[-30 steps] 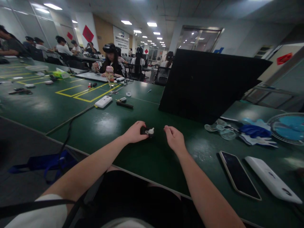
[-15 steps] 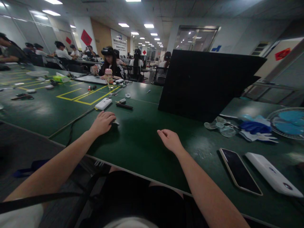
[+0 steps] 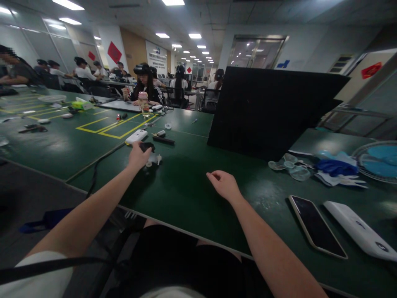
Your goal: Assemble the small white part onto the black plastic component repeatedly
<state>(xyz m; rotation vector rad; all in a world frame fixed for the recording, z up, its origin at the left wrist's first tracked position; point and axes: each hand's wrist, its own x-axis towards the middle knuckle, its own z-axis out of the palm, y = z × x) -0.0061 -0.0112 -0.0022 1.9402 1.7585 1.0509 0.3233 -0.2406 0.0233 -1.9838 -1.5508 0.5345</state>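
Note:
My left hand (image 3: 137, 157) reaches out to the left over the green table (image 3: 186, 186). Its fingers are closed on a small black part (image 3: 147, 146), lifted just off the surface. Beside the fingertips a small white part (image 3: 154, 159) lies on the table. My right hand (image 3: 225, 185) rests on the table nearer to me, apart from both parts. Its fingers are loosely curled in and I see nothing in them.
A black board (image 3: 273, 111) stands upright behind the hands. To the right lie a phone (image 3: 316, 225), a white power bank (image 3: 359, 236), blue gloves (image 3: 331, 167), clear plastic pieces (image 3: 287, 165) and a blue fan (image 3: 378, 159). A white device (image 3: 136, 135) and a black bar (image 3: 163, 140) lie beyond my left hand. People sit at the far tables.
My left hand carried the small piece from the middle out to the left. The white part now lies on the table and the black part is in the fingers. The right hand stayed nearly still.

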